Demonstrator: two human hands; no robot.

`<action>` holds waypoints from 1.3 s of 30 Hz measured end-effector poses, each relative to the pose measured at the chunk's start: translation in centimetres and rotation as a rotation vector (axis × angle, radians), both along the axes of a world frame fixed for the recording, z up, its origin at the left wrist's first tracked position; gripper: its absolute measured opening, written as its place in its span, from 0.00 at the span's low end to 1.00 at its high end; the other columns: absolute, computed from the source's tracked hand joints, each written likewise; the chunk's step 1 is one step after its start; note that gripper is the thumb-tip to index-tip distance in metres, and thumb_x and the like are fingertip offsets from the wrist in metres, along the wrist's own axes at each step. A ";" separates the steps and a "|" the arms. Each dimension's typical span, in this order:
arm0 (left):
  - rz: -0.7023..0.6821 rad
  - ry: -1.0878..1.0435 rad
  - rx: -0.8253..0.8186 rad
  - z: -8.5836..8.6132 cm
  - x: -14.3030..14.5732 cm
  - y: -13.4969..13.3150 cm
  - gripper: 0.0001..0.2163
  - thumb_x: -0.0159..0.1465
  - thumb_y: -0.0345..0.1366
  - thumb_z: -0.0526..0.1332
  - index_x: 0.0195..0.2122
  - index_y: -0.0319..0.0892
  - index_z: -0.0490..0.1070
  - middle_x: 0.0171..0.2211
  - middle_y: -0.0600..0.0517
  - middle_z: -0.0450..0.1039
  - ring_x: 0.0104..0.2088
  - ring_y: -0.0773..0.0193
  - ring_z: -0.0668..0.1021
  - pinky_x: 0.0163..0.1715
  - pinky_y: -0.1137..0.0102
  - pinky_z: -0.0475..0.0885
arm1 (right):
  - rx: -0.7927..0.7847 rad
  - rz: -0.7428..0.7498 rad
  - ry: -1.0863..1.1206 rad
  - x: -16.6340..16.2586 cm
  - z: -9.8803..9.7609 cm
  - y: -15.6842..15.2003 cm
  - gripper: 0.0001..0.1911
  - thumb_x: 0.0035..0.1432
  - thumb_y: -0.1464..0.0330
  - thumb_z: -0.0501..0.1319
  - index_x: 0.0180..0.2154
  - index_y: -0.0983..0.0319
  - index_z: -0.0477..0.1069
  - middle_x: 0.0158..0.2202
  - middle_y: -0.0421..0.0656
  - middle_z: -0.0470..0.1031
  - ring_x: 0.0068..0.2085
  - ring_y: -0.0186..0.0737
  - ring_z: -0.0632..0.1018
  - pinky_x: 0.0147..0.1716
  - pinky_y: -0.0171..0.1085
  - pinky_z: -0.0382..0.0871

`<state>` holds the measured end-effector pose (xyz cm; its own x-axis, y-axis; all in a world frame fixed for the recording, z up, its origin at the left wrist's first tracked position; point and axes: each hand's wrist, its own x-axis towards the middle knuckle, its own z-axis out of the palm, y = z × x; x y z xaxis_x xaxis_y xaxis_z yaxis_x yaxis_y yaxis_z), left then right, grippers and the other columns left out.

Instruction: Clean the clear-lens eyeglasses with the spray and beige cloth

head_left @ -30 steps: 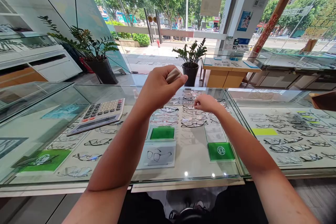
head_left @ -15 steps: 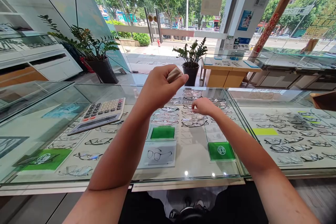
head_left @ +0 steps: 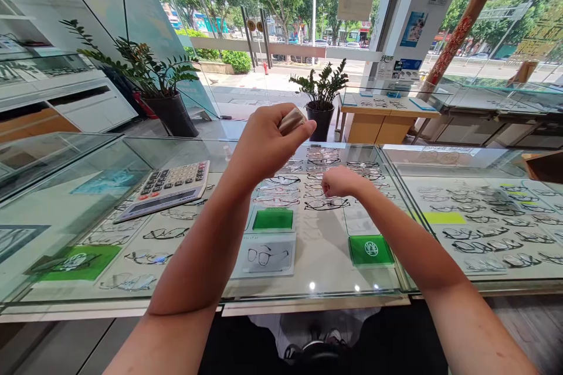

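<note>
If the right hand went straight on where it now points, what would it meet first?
Probably the left hand, holding a beige object; depth is unclear, so the right hand might pass below.

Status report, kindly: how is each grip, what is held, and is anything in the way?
Left grip: closed on beige item. Right grip: curled over the case, contents hidden. Calculator off to the left, seemingly not in the way.
</note>
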<state>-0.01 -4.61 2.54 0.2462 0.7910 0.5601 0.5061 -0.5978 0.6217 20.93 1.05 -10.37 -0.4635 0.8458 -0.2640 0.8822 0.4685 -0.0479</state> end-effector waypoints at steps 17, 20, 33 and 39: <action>-0.032 0.043 -0.033 -0.3 -0.1 0.5 0.12 0.65 0.43 0.65 0.27 0.43 0.72 0.19 0.56 0.65 0.22 0.67 0.66 0.23 0.67 0.59 | 0.030 -0.069 0.798 5.6 6.5 -1.2 0.18 0.64 0.54 0.64 0.39 0.63 0.80 0.37 0.45 0.83 0.39 0.40 0.78 0.39 0.38 0.69; -0.078 0.098 -0.176 -1.1 0.3 0.9 0.14 0.65 0.46 0.66 0.27 0.42 0.75 0.19 0.55 0.69 0.21 0.67 0.68 0.22 0.69 0.60 | 0.217 -0.154 1.126 5.0 7.6 -2.4 0.16 0.64 0.54 0.66 0.37 0.61 0.80 0.38 0.45 0.82 0.39 0.40 0.78 0.41 0.40 0.71; -0.217 -0.110 -0.199 -2.9 2.6 1.5 0.12 0.64 0.45 0.68 0.33 0.41 0.77 0.22 0.56 0.68 0.22 0.70 0.68 0.23 0.72 0.60 | 0.347 -0.172 1.366 2.1 8.5 -4.9 0.11 0.59 0.59 0.71 0.30 0.60 0.79 0.27 0.39 0.76 0.30 0.34 0.69 0.30 0.40 0.60; -0.209 -0.073 -0.171 -3.0 2.4 1.6 0.11 0.65 0.42 0.66 0.30 0.41 0.74 0.23 0.55 0.69 0.23 0.70 0.68 0.23 0.72 0.60 | 0.406 -0.186 1.352 2.0 8.9 -5.1 0.14 0.58 0.57 0.72 0.29 0.60 0.79 0.28 0.40 0.77 0.30 0.35 0.70 0.31 0.40 0.61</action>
